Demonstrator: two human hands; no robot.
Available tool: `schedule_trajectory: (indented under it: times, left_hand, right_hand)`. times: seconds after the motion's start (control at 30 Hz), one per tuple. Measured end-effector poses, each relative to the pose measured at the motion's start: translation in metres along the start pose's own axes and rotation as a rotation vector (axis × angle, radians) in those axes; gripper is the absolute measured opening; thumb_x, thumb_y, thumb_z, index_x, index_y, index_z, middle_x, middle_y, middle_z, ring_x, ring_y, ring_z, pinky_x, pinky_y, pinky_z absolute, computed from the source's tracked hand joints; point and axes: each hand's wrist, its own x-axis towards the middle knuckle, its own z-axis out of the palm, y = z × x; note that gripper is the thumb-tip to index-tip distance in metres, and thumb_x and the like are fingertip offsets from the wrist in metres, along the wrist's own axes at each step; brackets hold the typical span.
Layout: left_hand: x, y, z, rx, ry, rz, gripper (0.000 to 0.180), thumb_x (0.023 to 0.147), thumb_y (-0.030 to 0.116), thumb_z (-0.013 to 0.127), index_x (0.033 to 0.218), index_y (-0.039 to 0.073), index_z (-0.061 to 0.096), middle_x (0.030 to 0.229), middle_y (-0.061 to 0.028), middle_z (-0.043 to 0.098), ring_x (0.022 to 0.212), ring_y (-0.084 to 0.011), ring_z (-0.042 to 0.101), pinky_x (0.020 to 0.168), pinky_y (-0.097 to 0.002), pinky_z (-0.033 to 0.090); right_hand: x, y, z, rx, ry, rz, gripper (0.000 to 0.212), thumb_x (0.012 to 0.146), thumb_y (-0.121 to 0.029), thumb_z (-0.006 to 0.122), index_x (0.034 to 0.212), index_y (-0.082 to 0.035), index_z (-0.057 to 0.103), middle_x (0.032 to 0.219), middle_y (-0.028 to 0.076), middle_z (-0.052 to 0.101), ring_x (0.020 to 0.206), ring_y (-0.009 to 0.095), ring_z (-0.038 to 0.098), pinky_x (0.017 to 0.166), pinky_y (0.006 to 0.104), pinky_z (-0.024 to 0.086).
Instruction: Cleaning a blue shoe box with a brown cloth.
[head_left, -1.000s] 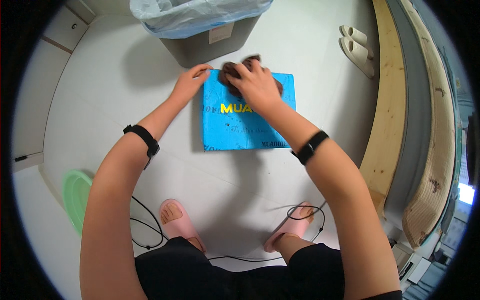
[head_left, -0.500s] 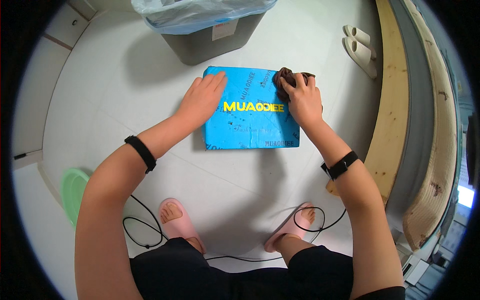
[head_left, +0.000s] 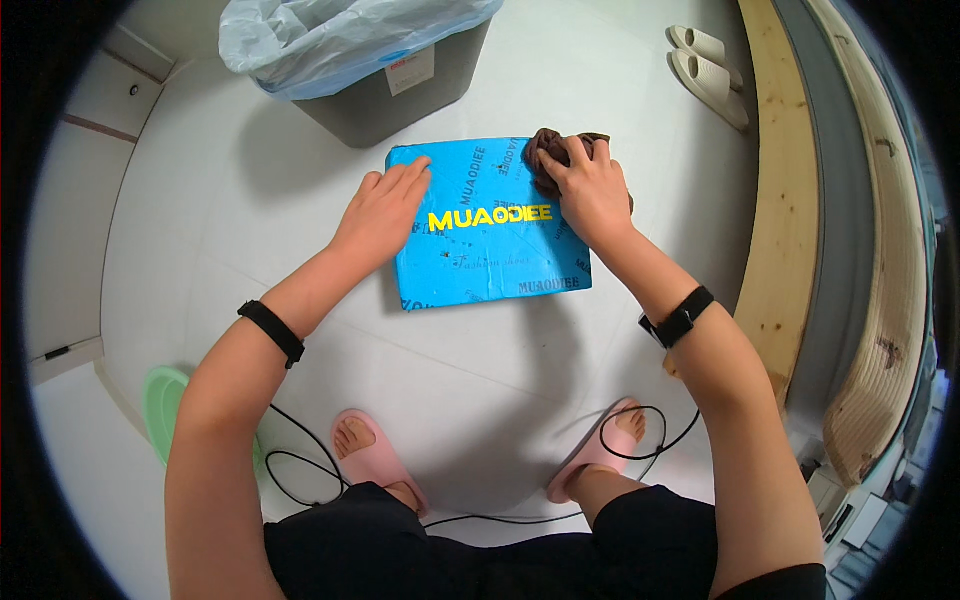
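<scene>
A blue cardboard box [head_left: 478, 268] with yellow and dark lettering lies flat on the floor in front of my feet. Over its left edge rests my left hand [head_left: 384, 205], fingers stretched out and pressed to the lid. My right hand [head_left: 592, 190] grips a bunched dark brown cloth [head_left: 546, 152] against the box's far right corner. Some of the cloth hangs past the right side, partly covered by my fingers.
A grey bin [head_left: 400, 112] with a pale bag stands just beyond the box. Beige slippers [head_left: 710, 88] lie far right, beside a wooden bed rail [head_left: 778, 200]. To the left is a green basin [head_left: 165, 400]. A black cable [head_left: 300, 470] loops around my pink slippers [head_left: 372, 455].
The whole view has shifted slightly, so bin and box appear farther left and a little lower. Both hands keep about the same places on the box, the cloth still in my right.
</scene>
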Motion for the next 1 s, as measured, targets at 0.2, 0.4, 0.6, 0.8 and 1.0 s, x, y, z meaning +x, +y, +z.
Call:
schedule_trajectory:
  times: [0.2,0.4,0.6,0.8,1.0]
  left_hand:
    - [0.003,-0.004,-0.016,-0.109,-0.229,-0.110,0.024,0.082,0.002,0.052,0.106,0.000,0.055,0.115,-0.0112,0.059,0.105,-0.0228,0.053,0.084,-0.0359,0.039]
    - [-0.027,-0.032,-0.009,-0.268,-0.179,-0.726,0.030,0.082,-0.002,0.049,0.110,0.008,0.056,0.107,-0.0103,0.058,0.104,-0.0256,0.052,0.083,-0.0369,0.037]
    - [-0.026,-0.017,0.003,0.156,0.181,-0.440,0.046,0.077,-0.004,0.054,0.121,0.010,0.054,0.118,-0.0147,0.053,0.109,-0.0318,0.048,0.094,-0.0424,0.036]
    - [0.008,0.033,-0.002,-0.288,0.124,0.010,0.042,0.073,-0.003,0.059,0.114,0.001,0.052,0.118,-0.0159,0.052,0.108,-0.0337,0.051,0.092,-0.0423,0.042]
    - [0.022,0.052,0.005,-0.217,0.009,-0.029,0.027,0.078,0.003,0.056,0.105,0.000,0.052,0.126,-0.0164,0.051,0.100,-0.0318,0.053,0.084,-0.0418,0.044]
  right_hand:
    - [0.003,0.000,-0.004,0.026,0.034,0.017,0.050,0.073,-0.004,0.062,0.120,-0.022,0.064,0.113,0.007,0.053,0.101,0.031,0.050,0.075,0.0379,0.052]
    - [0.001,0.004,-0.001,-0.005,0.038,-0.008,0.042,0.081,-0.011,0.058,0.121,-0.020,0.064,0.112,0.007,0.053,0.099,0.029,0.051,0.073,0.0378,0.049]
    - [-0.002,-0.024,-0.007,0.003,0.046,-0.050,0.037,0.079,-0.012,0.057,0.115,-0.020,0.065,0.113,0.005,0.052,0.100,0.028,0.050,0.074,0.0363,0.049]
    - [0.005,-0.051,-0.007,0.003,0.092,-0.304,0.032,0.082,-0.016,0.055,0.111,-0.017,0.065,0.109,0.005,0.051,0.100,0.027,0.049,0.073,0.0367,0.047]
    - [0.033,-0.005,-0.006,-0.028,-0.027,-0.040,0.043,0.083,-0.012,0.056,0.124,-0.021,0.060,0.117,0.005,0.051,0.100,0.029,0.050,0.076,0.0383,0.050]
